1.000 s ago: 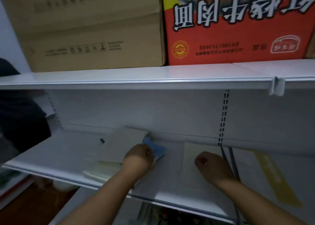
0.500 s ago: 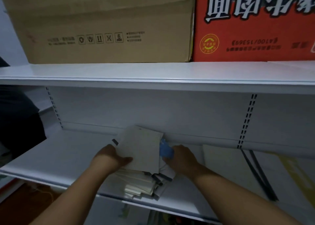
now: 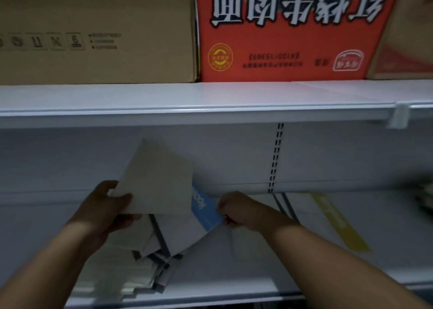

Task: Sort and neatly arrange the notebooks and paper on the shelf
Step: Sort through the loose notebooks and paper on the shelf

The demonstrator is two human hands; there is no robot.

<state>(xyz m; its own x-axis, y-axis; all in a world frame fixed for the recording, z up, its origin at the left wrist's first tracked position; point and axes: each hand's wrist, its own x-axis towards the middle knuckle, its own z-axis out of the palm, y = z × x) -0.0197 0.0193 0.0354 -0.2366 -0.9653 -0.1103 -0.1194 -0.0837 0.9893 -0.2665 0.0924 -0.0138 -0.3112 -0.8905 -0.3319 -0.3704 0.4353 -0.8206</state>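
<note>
White shelf (image 3: 35, 238): lower deck under both hands, brown carton (image 3: 93, 39) and red carton (image 3: 281, 39) above them. Notebook stack (image 3: 150, 262) between and below hands, fanned, askew. Grey notebook (image 3: 157, 179) raised, far corner toward back panel, long axis diagonal. Left hand (image 3: 105, 210) grips its near corner, thumb on cover. Right hand (image 3: 243, 210) pinches blue-edged notebook (image 3: 203, 210). Recommend: gather, tap edges square, lay parallel to lip.

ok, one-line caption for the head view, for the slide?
At the white shelf, left hand grips a tilted grey notebook, right hand pinches a blue-edged notebook, over a loose stack.
</note>
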